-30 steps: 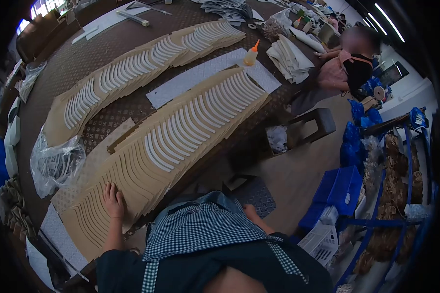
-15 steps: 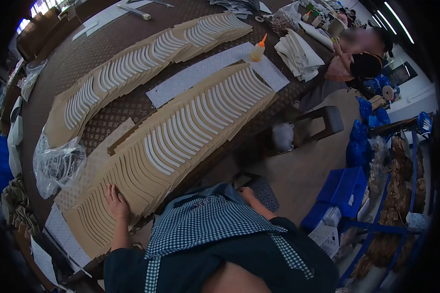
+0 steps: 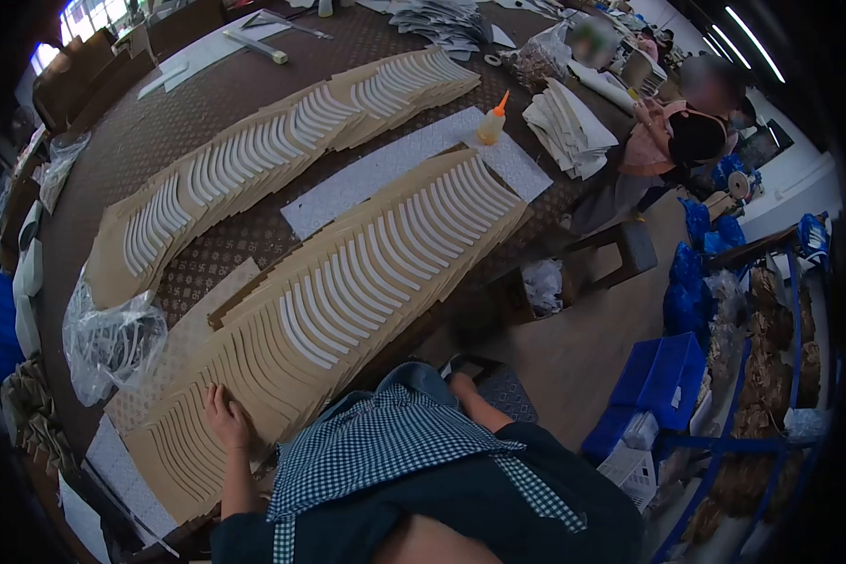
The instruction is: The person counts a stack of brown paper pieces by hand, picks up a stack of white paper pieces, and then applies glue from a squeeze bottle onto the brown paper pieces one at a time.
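My left hand (image 3: 227, 419) lies flat, fingers stretched out, on a long row of overlapping brown sheets (image 3: 174, 442). Curved white strips (image 3: 367, 263) lie across the farther part of this row; the sheets around my hand are without strips. Beside the checked apron (image 3: 348, 451) at my waist is my right hand (image 3: 462, 385), low and close to a dark stool-like seat (image 3: 508, 390). Its fingers are mostly hidden, so I cannot make out whether they hold anything.
A second row of brown sheets with strips (image 3: 254, 150) runs behind. An orange-tipped glue bottle (image 3: 492, 122) stands on pale patterned sheeting. A clear plastic bag (image 3: 113, 343) lies at left. A co-worker (image 3: 677, 136) is at upper right; blue bins (image 3: 653, 381) stand at right.
The view has shifted slightly, so the table's far end shows more. My left hand stays on the brown sheets. My right hand appears slightly farther left and lower beside the apron.
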{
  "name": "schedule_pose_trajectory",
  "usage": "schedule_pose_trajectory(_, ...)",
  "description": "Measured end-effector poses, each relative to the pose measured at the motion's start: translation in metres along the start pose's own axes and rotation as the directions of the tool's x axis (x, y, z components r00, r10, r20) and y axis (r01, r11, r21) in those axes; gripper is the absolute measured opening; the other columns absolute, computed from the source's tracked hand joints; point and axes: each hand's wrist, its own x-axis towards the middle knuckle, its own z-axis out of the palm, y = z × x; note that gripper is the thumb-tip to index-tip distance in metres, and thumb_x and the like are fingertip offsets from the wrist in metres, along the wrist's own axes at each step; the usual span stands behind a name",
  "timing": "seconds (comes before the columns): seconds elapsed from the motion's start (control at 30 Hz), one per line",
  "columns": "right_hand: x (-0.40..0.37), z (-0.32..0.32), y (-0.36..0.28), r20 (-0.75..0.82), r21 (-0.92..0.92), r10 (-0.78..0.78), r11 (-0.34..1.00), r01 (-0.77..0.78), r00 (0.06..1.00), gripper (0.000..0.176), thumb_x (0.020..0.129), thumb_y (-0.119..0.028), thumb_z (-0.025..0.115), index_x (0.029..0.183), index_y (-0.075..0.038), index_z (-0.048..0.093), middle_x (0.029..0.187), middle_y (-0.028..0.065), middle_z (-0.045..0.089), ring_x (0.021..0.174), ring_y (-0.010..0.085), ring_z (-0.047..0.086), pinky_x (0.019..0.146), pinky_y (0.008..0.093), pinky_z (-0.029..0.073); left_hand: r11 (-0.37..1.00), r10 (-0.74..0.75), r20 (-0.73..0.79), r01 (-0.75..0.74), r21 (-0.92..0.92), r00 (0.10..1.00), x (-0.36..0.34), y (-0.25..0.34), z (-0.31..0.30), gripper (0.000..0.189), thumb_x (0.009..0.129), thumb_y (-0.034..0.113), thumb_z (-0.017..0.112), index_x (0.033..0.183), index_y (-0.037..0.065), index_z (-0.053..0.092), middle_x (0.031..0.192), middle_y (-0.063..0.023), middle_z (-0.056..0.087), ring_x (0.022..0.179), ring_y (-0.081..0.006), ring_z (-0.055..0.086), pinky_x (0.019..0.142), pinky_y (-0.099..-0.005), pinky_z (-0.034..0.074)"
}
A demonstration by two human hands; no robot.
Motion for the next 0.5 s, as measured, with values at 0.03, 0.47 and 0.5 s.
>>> schedule_pose_trajectory(0.03,0.006,-0.002,-0.001,-0.001,-0.008,-0.008,1.000,0.008,1.000,0.025,0.080,-0.022,0.062,0.094,-0.003,0.071,0.095,0.0215,0.067,0.091,0.0393,0.065,0.078,0.0465,0.052,0.999,0.005,-0.034,-0.007,-0.049,0.999,0.003,-0.005,0.005,0.041,0.089,0.009,0.052,0.130,0.005,0.052,0.144,-0.0154,0.042,0.134,-0.0326,0.039,0.110,-0.0424,0.031)
schedule_pose_trajectory(0.47,0.102,-0.082,0.026,-0.047,0.064,-0.011,0.998,0.014,0.999,0.023,0.080,-0.020,0.062,0.092,-0.001,0.071,0.094,0.0221,0.067,0.090,0.0401,0.064,0.077,0.0475,0.052,0.844,0.042,-0.362,-0.227,-0.486,0.931,0.054,0.255,0.027,0.022,0.093,0.003,0.050,0.113,-0.001,0.059,0.114,-0.0143,0.058,0.104,-0.0261,0.056,0.087,-0.0338,0.046)
schedule_pose_trajectory(0.5,0.106,-0.094,0.038,-0.065,0.066,0.009,0.998,-0.005,0.998,0.023,0.080,-0.020,0.062,0.092,-0.001,0.071,0.094,0.0221,0.067,0.090,0.0401,0.064,0.077,0.0476,0.052,0.823,0.067,-0.319,-0.234,-0.518,0.945,0.054,0.281,0.029,0.021,0.094,0.002,0.049,0.112,-0.001,0.059,0.112,-0.0140,0.059,0.101,-0.0253,0.057,0.085,-0.0332,0.046)
